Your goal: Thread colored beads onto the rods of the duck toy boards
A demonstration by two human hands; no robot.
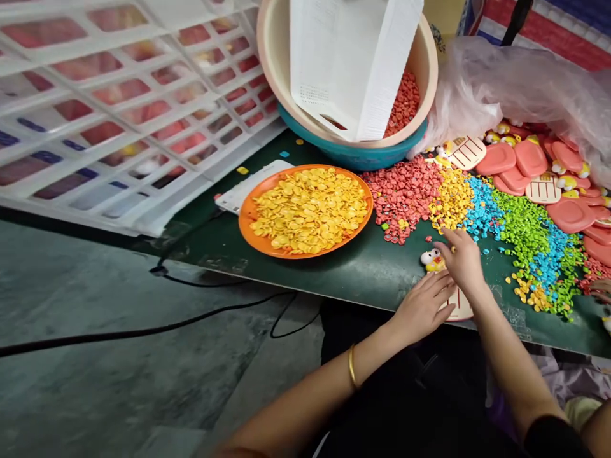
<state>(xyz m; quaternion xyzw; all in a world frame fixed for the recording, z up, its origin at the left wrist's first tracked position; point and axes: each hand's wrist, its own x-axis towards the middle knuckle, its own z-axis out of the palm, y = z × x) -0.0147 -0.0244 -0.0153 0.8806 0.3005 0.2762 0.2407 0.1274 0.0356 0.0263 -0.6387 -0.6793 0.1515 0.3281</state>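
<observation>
Head view: a cream board (459, 309) with a yellow-and-white figure (433, 261) at its far end lies on the table (377, 275), partly hidden beneath the hands; the left hand (426, 298) lies across the board with its fingers extended, close together; the right hand (462, 259) is just beyond it, near the figure, fingers stretched forward and thumb apart; whether a small piece sits between those fingertips cannot be told.

Handling, board: probably light, stiff and smooth; grip by the two long side edges; avoid lifting by the figure, whose joint is likely the fragile point; a flat palm should suffice to stop it sliding.

Handling, small pieces: the red pieces (405, 194) ahead and to the left of the right hand, the yellow pieces (454, 194) and blue pieces (482, 207) ahead of it, and the green pieces (520, 222) to its right appear hard and very light; pinch singly by the rim, since loose heaps are likely to scatter.

Handling, yellow discs (310, 210): heaped in an orange plate (245, 222) to the left of both hands; thin, probably slippery against one another; take from the top.
</observation>
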